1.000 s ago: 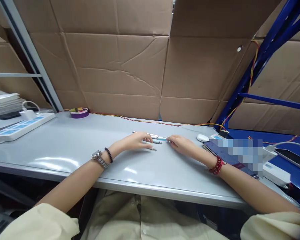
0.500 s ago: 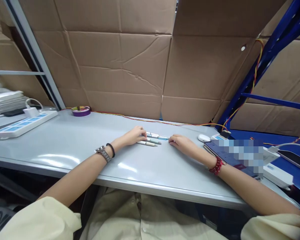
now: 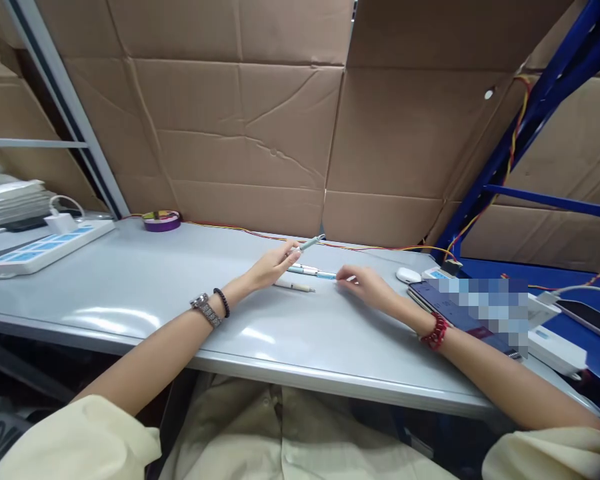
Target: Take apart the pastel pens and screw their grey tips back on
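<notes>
My left hand [image 3: 275, 264] is closed on a pale green pen [image 3: 311, 243], whose end points up and to the right above the table. Under that hand's fingers lies a white and light-blue pen [image 3: 307, 270]; whether it is one pen or two end to end I cannot tell. At its right end, my right hand [image 3: 359, 283] has its fingers pinched on the light-blue part. A white pen [image 3: 296, 286] with a beige tip section rests nearer to me, beside my left hand, its rear part hidden by the fingers.
The grey table [image 3: 180, 280] backs onto cardboard panels [image 3: 250, 133]. A purple tape roll [image 3: 161, 221] and a power strip [image 3: 50, 248] sit at left. To the right are a white mouse-like object [image 3: 409, 275], a phone [image 3: 445, 307] and chargers. Thin wires run along the back edge.
My left hand has lifted the pale green pen off the table from between the other pens, tilting its end upward. My right hand stays nearly in place at the light-blue end.
</notes>
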`<state>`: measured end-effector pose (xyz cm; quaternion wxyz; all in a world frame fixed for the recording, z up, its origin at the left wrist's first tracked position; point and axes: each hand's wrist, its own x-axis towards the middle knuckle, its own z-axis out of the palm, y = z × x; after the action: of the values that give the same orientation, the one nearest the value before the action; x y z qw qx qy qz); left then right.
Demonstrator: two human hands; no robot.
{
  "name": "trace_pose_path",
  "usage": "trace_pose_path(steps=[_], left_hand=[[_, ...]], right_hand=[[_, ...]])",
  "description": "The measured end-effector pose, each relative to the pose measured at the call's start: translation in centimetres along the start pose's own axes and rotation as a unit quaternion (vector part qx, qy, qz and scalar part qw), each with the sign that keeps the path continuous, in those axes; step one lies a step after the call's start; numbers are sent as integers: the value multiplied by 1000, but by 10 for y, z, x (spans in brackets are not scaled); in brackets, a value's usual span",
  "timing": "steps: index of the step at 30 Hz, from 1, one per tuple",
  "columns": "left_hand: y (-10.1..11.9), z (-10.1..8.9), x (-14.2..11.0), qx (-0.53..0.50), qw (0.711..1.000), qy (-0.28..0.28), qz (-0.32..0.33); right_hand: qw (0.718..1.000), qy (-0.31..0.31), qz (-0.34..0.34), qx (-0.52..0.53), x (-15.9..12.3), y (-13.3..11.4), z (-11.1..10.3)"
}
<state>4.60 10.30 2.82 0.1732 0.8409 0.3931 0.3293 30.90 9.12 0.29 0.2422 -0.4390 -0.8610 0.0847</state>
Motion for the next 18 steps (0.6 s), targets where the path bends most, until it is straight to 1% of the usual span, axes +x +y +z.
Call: trace_pose_path(steps=[3,8,12,15,16,18], left_hand=[[-3,1,1,-2,1000,13,14],[-4,0,2,5,999,17,28],[-2,-1,1,23,999,10,40],[0,-1,1,41,998,2,50],[0,-1,0,49,997,-3,54],[0,0,0,65,996,-17,64]], right_hand=[[999,-32,-5,-1,1,1,0],[998,-56,24,9,3,2,-2],[998,-51,20,5,2,1,-1],[999,-52,4,-11,1,0,-1],[999,-45,-8,-26,1,0,-2],[997,-10,-31,-67,0,-2,-5]])
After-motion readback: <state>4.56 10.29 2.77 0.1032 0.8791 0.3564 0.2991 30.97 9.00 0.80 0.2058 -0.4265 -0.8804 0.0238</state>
